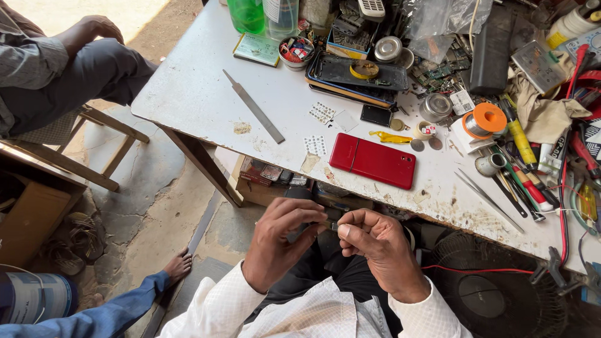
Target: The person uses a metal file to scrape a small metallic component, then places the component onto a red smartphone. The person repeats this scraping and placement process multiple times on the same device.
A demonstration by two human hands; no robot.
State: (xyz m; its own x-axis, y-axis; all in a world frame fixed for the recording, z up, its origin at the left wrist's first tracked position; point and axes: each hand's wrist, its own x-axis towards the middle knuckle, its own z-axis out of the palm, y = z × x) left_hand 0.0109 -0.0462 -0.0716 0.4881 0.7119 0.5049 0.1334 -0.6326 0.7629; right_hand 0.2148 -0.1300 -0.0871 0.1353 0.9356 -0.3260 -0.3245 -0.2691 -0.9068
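Left hand (278, 241): at 6 o'clock in the view, below the bench edge, fingers curled and pinched on a small dark part (330, 225).
Right hand (375, 247): just beside the left, at its 3 o'clock; thumb and forefinger pinched on the same small dark part, the two hands meeting on it. The part is too small to tell its kind; it sits between the fingertips, above the person's lap.
Bench (194, 94): white, scuffed top, running from 11 o'clock to 4 o'clock.
Red phone (373, 160): flat on the bench, at 12 o'clock from the hands, near the front edge.
Flat metal file (253, 106): lying diagonally, at 10 o'clock from the red phone, well apart from it.
Yellow plastic tool (390, 137): just beyond the red phone at its 12 o'clock.
Orange-flanged wire spool (482, 121): at 2 o'clock from the red phone.
Tweezers (485, 195): at 3 o'clock from the red phone, near the bench edge.
Green bottle (246, 15): at the far edge, 11 o'clock.
Seated person in grey trousers (69, 75): at 9 o'clock, apart from the bench.
Blue sleeve (94, 316): at 7 o'clock, another person's.
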